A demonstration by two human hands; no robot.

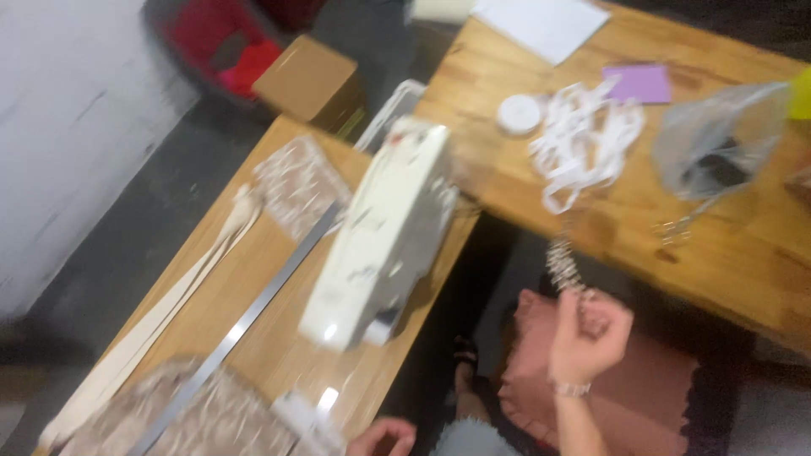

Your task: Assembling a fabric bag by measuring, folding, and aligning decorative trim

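The picture is blurred. My right hand (pixel 587 338) is raised with its fingers closed around a thin strip of lace trim (pixel 561 257), which runs up toward the right-hand wooden table (pixel 507 160). A bracelet shows at that wrist. My left hand (pixel 382 437) is at the bottom edge, fingers curled, next to the corner of the left wooden table (pixel 279 355); whether it holds anything I cannot tell. A white sewing machine (pixel 384 232) stands on the left table, just beyond my left hand.
A long metal ruler (pixel 245 325), patterned lace fabric (pixel 300 186) and cream strips (pixel 160 321) lie on the left table. The right table carries a white tape roll (pixel 519 112), tangled white trim (pixel 587 139), a clear bag (pixel 718 152), scissors (pixel 680 226), purple paper (pixel 640 83). A cardboard box (pixel 308 80) sits on the floor.
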